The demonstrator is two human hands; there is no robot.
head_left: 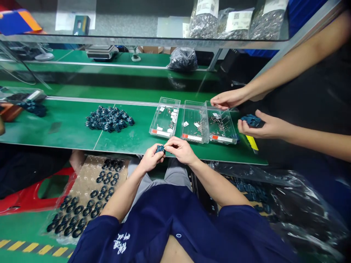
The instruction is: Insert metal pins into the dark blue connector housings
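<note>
My left hand (150, 159) is closed around a small dark blue plastic part (159, 149), just off the front edge of the green bench. Thumb and fingers of my right hand (183, 150) are pinched together against the part's right side; whatever sits between those fingertips is too small to make out. Beyond my hands are three clear trays: a left tray (161, 133), a middle tray (194, 138) and a right tray (223, 139). They contain tiny metal pieces and white paper slips. A pile of similar blue parts (109, 119) lies to the left on the bench.
At right, a co-worker's hand (230, 98) reaches over the right tray; their other hand (264, 126) holds several blue parts. Below left, a cardboard sheet (82, 182) carries black rings. A shelf (131, 39) with bagged metal pieces (205, 22) spans above. Black plastic sheeting (301, 197) lies right.
</note>
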